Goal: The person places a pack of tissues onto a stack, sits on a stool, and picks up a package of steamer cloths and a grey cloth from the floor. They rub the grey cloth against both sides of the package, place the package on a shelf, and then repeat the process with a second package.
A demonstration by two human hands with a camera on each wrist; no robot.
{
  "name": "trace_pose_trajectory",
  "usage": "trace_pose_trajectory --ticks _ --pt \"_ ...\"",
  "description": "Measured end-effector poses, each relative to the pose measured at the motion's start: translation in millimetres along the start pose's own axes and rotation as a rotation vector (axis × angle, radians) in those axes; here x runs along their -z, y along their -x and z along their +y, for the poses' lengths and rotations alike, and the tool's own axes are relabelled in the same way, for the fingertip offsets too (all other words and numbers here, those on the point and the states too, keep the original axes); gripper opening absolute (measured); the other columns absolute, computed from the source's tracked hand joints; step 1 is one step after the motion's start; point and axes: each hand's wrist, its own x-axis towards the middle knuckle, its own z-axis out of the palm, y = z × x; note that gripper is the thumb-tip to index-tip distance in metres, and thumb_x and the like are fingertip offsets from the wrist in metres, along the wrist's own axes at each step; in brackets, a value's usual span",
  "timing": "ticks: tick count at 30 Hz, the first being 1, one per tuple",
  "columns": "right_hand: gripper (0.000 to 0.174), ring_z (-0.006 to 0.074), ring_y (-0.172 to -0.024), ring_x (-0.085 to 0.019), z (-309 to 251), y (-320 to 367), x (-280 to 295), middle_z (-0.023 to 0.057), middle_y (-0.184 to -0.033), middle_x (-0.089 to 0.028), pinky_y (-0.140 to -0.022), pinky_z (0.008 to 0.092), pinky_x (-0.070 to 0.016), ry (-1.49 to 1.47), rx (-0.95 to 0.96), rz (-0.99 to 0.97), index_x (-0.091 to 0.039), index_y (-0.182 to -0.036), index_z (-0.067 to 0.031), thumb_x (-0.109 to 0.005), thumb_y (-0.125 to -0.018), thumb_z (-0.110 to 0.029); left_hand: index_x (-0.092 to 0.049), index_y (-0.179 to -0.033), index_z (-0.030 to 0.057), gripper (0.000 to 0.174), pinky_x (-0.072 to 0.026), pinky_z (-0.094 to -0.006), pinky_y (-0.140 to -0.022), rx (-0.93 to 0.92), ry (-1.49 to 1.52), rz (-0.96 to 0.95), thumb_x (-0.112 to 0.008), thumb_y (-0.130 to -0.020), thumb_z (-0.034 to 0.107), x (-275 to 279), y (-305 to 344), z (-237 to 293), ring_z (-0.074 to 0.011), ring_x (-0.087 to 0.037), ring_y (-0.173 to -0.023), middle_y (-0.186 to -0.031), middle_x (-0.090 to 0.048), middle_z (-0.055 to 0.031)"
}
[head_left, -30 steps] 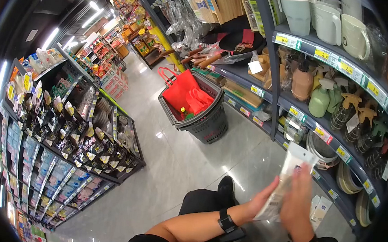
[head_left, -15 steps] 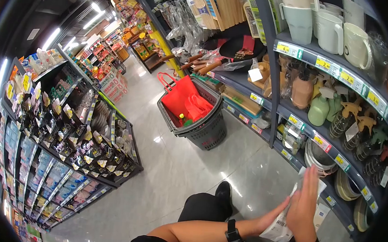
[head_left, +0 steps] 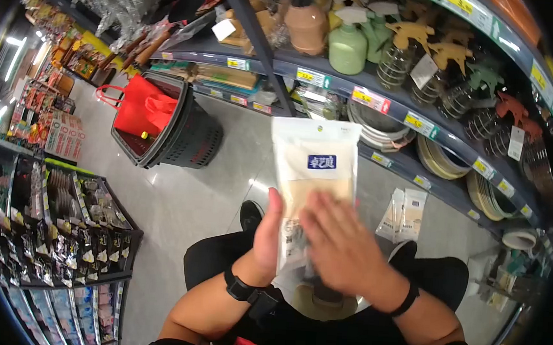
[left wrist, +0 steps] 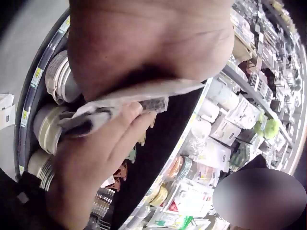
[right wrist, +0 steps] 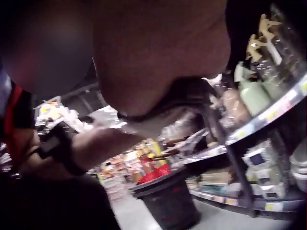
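Note:
A white flat packet [head_left: 315, 151] with a dark blue label and a beige lower part stands almost upright before me in the head view. My left hand [head_left: 265, 239] holds it from behind, thumb along its left edge and fingers hidden by it. Against its front lies my right hand [head_left: 342, 244], fingers straight and blurred. In the left wrist view the packet [left wrist: 139, 96] shows edge-on between both hands. Two similar packets [head_left: 413, 214] lie on the floor beyond my right knee.
A dark shopping basket [head_left: 193, 131] with a red bag [head_left: 141, 108] stands at the left. Shelves ahead and right carry green spray bottles [head_left: 348, 49] and stacked round dishes [head_left: 441, 159]. Another display rack [head_left: 54, 234] is at lower left. My shoe [head_left: 251, 215] rests on the floor.
The head view has turned right, so basket and racks sit further left. The packet has come up to the middle, its label facing me. My right hand has shifted across its front.

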Motion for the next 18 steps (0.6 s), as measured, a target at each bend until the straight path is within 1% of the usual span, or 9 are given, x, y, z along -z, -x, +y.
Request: trace_pose_trajectory --ticks 3,4,7,8,10,13,14,17,18 --pt "0.065 0.0502 -0.151 -0.040 37.3 -10.1 15.4 0.0353 -0.162 -0.040 -0.126 0.0562 -0.0317 -0.003 -0.299 0.279 -0.036 -0.161 0.0051 -0.056 -0.101 -0.012 -0.021 -0.170 0.0054 0.091 -0.0357 -0.0496 -0.126 0.000 -0.090 -0.045 -0.024 -0.109 0.072 -6.3 -0.3 -8.0 -0.0353 -0.040 -0.155 -0.172 -0.033 -0.0155" --pt "0.059 0.0452 -0.152 -0.043 45.6 -10.2 14.8 0.0334 -0.161 -0.043 -0.126 0.0490 -0.0334 -0.164 -0.356 0.347 -0.035 -0.162 0.0053 -0.050 -0.108 -0.013 -0.021 -0.170 0.0051 0.091 -0.0364 -0.0501 -0.126 0.022 -0.108 -0.049 -0.025 -0.109 0.072 -8.8 -0.7 -10.5 -0.0356 -0.041 -0.154 -0.172 -0.034 -0.0158" --pt "0.054 0.0369 -0.150 -0.047 51.0 -3.1 6.0 0.0282 -0.159 -0.048 -0.124 0.0425 -0.0354 -0.655 -0.448 0.420 -0.033 -0.163 0.0058 -0.041 -0.114 -0.015 -0.025 -0.169 0.0037 0.093 -0.0397 -0.0522 -0.123 0.081 -0.049 -0.023 -0.028 -0.108 0.073 -12.6 -2.9 -10.2 -0.0366 -0.047 -0.150 -0.169 -0.039 -0.0182" --pt "0.052 0.0271 -0.142 -0.053 49.3 -1.6 3.6 0.0222 -0.153 -0.055 -0.119 0.0380 -0.0398 -0.783 -0.474 0.470 -0.034 -0.163 0.0034 -0.038 -0.117 -0.019 -0.026 -0.168 0.0034 0.093 -0.0403 -0.0524 -0.123 0.094 -0.035 -0.009 -0.028 -0.108 0.074 -13.2 -2.7 -8.7 -0.0370 -0.048 -0.149 -0.168 -0.041 -0.0187" --pt "0.053 0.0224 -0.140 -0.055 57.6 5.2 -2.6 0.0157 -0.154 -0.055 -0.120 0.0380 -0.0414 -1.162 -0.607 0.552 -0.035 -0.164 -0.0006 -0.038 -0.118 -0.025 -0.029 -0.167 0.0024 0.092 -0.0428 -0.0526 -0.121 0.093 0.139 -0.070 -0.032 -0.108 0.073 -5.4 -2.8 -7.1 -0.0380 -0.050 -0.148 -0.165 -0.045 -0.0198" --pt "0.052 0.0215 -0.135 -0.060 65.4 9.4 2.2 0.0110 -0.150 -0.060 -0.117 0.0393 -0.0460 -1.631 -0.674 0.687 -0.041 -0.163 -0.0082 -0.042 -0.117 -0.034 -0.030 -0.167 0.0018 0.081 -0.0440 -0.0519 -0.121 0.058 0.191 -0.105 -0.037 -0.110 0.060 2.5 5.2 -3.9 -0.0392 -0.050 -0.148 -0.164 -0.045 -0.0208" --pt "0.052 0.0230 -0.135 -0.061 65.9 10.2 6.7 0.0115 -0.150 -0.060 -0.117 0.0400 -0.0461 -1.767 -0.685 0.713 -0.043 -0.162 -0.0090 -0.043 -0.117 -0.035 -0.036 -0.164 0.0002 0.070 -0.0486 -0.0507 -0.117 0.060 0.122 -0.116 -0.045 -0.108 0.043 8.1 6.3 0.7 -0.0388 -0.057 -0.141 -0.159 -0.052 -0.0226" --pt "0.051 0.0268 -0.133 -0.063 69.8 14.3 7.2 0.0145 -0.146 -0.063 -0.116 0.0430 -0.0482 -1.986 -0.798 0.695 -0.050 -0.156 -0.0097 -0.045 -0.115 -0.040 -0.043 -0.158 -0.0012 0.059 -0.0527 -0.0487 -0.112 0.041 -0.133 0.077 -0.052 -0.104 0.022 15.6 -0.2 4.1 -0.0367 -0.065 -0.132 -0.149 -0.061 -0.0226" --pt "0.051 0.0267 -0.129 -0.066 68.1 14.2 7.9 0.0156 -0.143 -0.065 -0.114 0.0437 -0.0498 -2.037 -0.837 0.668 -0.050 -0.155 -0.0091 -0.046 -0.115 -0.040 -0.048 -0.152 -0.0028 0.052 -0.0563 -0.0442 -0.107 -0.066 -0.108 0.075 -0.061 -0.103 0.012 11.3 -7.1 -0.1 -0.0302 -0.069 -0.125 -0.140 -0.067 -0.0203"
